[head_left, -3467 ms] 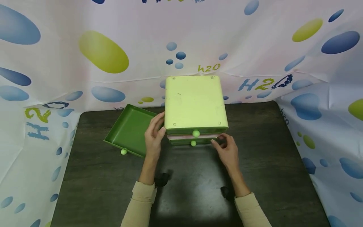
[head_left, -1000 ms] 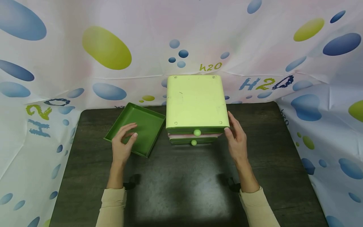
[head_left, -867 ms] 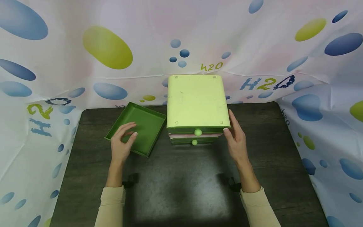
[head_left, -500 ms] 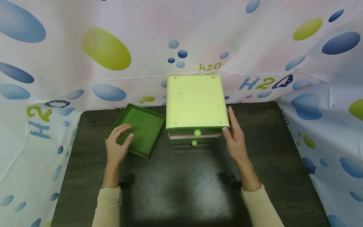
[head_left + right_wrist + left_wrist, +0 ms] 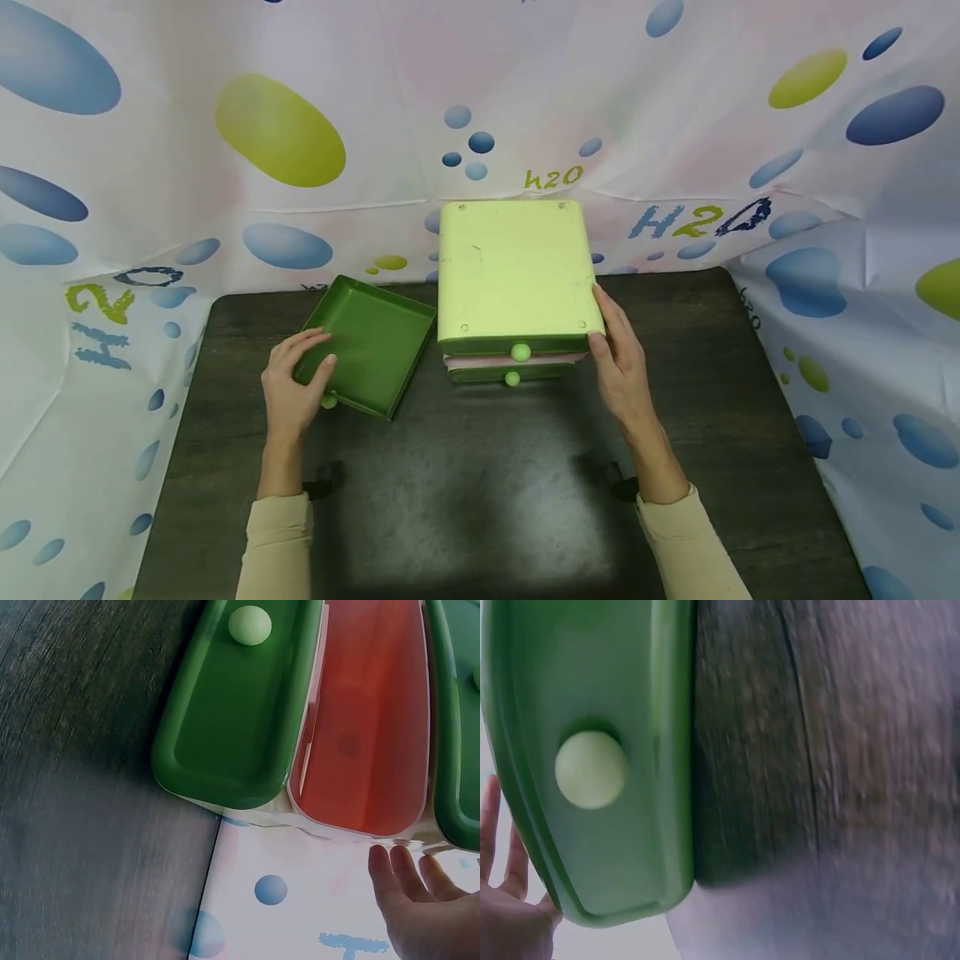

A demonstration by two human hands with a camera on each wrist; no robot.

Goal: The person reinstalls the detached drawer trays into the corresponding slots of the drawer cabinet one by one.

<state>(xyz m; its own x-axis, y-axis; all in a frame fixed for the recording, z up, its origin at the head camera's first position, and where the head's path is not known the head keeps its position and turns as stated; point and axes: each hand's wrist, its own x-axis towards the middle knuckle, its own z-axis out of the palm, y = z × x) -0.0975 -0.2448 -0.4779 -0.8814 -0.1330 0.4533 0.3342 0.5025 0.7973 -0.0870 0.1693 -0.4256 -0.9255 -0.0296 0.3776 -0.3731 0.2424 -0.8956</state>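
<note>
Drawer (image 5: 375, 342) left of cabinet (image 5: 517, 267)
Unclenched left hand (image 5: 294, 393) at the drawer; unclenched right hand (image 5: 624, 371) touching the cabinet's right side.

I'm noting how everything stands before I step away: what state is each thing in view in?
Cabinet: upright on the table.
Top drawer: in its slot.
Middle slot: open at the front.
Bottom drawer: in its slot.
Loose drawer: out of the cabinet, open side up.
Left hand: fingers relaxed, at the loose drawer; contact unclear.
Right hand: fingers relaxed, at the cabinet's right side.
</note>
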